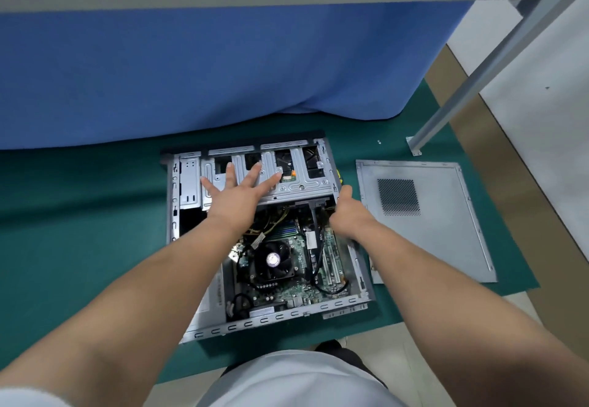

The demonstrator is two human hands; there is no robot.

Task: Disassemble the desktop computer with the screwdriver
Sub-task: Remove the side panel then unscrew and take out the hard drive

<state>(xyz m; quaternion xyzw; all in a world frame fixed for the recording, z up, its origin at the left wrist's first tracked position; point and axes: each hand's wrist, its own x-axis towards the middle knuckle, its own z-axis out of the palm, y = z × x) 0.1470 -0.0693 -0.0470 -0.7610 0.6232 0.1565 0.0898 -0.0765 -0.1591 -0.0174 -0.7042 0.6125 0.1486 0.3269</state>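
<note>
Opened computer case [267, 240] lying on its side mid green mat [79, 215], insides exposed. Left hand [237, 194] pressed flat, fingers spread, on silver drive cage [271, 173]. Right hand [349, 212] curled at case's right wall; what it grips, cannot tell. Removed side panel [427, 218] flat near mat's right edge. No legible writing.

Head camera looks steeply down, from close above.
The open computer case [267, 237] on the floor fills mid-frame.

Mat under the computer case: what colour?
Dark green mat, clearest in the head view.
</note>
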